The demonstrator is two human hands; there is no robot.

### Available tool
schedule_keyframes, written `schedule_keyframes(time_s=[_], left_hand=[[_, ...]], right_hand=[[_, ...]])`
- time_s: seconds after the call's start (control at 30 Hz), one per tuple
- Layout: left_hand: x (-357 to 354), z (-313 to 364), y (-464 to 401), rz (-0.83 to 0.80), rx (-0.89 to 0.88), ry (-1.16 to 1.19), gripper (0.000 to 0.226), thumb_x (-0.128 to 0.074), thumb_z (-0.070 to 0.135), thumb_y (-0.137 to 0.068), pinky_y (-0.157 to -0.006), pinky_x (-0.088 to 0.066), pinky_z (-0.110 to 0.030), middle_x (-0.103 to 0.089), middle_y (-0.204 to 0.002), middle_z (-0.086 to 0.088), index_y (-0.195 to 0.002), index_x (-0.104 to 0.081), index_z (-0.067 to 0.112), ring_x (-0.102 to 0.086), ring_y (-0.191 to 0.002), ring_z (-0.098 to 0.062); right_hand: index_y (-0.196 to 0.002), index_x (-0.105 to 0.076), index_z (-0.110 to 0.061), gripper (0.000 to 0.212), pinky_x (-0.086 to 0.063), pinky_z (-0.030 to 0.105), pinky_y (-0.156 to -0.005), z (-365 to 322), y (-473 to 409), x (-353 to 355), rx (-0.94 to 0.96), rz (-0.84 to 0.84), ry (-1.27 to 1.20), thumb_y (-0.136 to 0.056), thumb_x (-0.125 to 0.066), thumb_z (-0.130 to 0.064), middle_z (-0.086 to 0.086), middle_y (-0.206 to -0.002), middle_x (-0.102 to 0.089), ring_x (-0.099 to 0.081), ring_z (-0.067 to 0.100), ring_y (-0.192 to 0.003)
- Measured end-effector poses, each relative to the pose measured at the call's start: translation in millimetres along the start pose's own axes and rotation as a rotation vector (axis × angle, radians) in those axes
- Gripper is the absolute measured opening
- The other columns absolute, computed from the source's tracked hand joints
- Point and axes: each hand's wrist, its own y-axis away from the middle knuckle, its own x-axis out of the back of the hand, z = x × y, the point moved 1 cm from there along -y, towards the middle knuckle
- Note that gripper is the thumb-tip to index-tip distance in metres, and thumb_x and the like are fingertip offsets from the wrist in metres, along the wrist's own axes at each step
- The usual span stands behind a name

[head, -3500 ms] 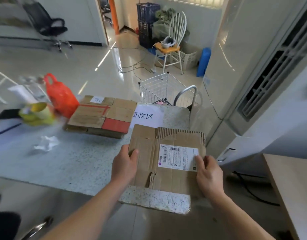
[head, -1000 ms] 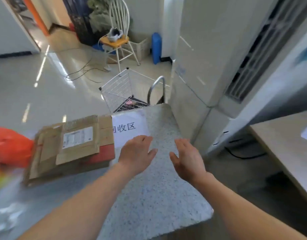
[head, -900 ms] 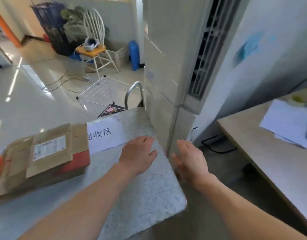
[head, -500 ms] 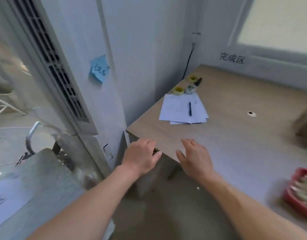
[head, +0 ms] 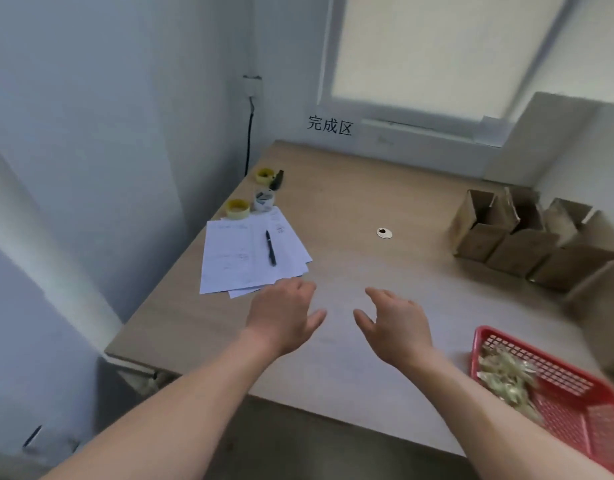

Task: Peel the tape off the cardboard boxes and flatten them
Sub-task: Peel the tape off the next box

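The table [head: 385, 188] has a matt, pale wood-grain surface. The cardboard boxes [head: 527, 237] are brown, rough card. The basket [head: 575, 410] is red perforated plastic. The sheets [head: 243, 258] are white paper. The tape rolls [head: 237, 208] look glossy.

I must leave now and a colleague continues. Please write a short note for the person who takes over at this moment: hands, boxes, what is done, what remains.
Left hand: open, holds nothing, over the wooden desk.
Right hand: open, holds nothing, over the desk.
Cardboard boxes: standing in a row at the desk's far right, top flaps open, not flattened.
Red basket at the near right holds pale scraps, too blurred to identify.
Done here: no flattened box is in view.
Left: take a box, peel off any tape, flatten it; repeat for the rest.
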Motion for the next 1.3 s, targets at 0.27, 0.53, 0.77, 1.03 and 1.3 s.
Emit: schedule_keyframes(time_s=[0.27, 0.53, 0.77, 1.03, 1.3], left_hand=[[-15, 37, -87, -0.072, -0.166, -0.041, 0.057, -0.048, 0.065, -0.089, -0.087, -0.042, -0.035, -0.058, -0.124, 0.004, -0.128, -0.052, 0.023, -0.052, -0.114, -0.021], [-49, 89, -168, -0.133, -0.258, -0.075, 0.059, -0.05, 0.066, -0.087, -0.093, -0.043, -0.037, -0.048, -0.136, 0.002, -0.127, -0.052, 0.023, -0.046, -0.123, -0.022], [-79, 154, -269, -0.167, -0.248, -0.138, 0.06, -0.049, 0.068, -0.086, -0.095, -0.044, -0.039, -0.031, -0.152, -0.001, -0.125, -0.055, 0.023, -0.035, -0.134, -0.024], [-118, 213, -345, -0.225, -0.198, -0.2, 0.058, -0.047, 0.067, -0.087, -0.092, -0.043, -0.038, -0.023, -0.157, -0.002, -0.124, -0.055, 0.022, -0.029, -0.136, -0.025], [-144, 215, -361, -0.277, -0.118, -0.216, 0.057, -0.048, 0.064, -0.088, -0.093, -0.044, -0.039, -0.03, -0.152, -0.002, -0.123, -0.055, 0.02, -0.032, -0.133, -0.024]], right_hand=[[-0.134, -0.056, -0.02, 0.054, -0.043, 0.037, -0.094, 57, -31, 14, -0.182, 0.053, 0.001, -0.089, -0.058, -0.05, -0.001, -0.131, -0.063, -0.059, 0.024, -0.116], [-0.134, -0.056, -0.022, 0.055, -0.044, 0.037, -0.087, 141, -73, 13, -0.288, 0.057, 0.004, -0.086, -0.06, -0.051, -0.002, -0.129, -0.063, -0.059, 0.024, -0.112], [-0.129, -0.057, -0.019, 0.048, -0.046, 0.038, -0.086, 253, -157, 17, -0.296, 0.041, 0.027, -0.09, -0.057, -0.046, 0.006, -0.141, -0.05, -0.058, 0.028, -0.116], [-0.125, -0.057, -0.021, 0.036, -0.055, 0.044, -0.082, 351, -270, 24, -0.284, -0.09, 0.034, -0.094, -0.057, -0.039, 0.004, -0.165, -0.015, -0.06, 0.034, -0.113], [-0.108, -0.066, -0.009, 0.03, -0.053, 0.042, -0.08, 386, -311, 7, -0.281, -0.172, 0.018, -0.094, -0.058, -0.035, 0.01, -0.124, -0.047, -0.058, 0.031, -0.095]])
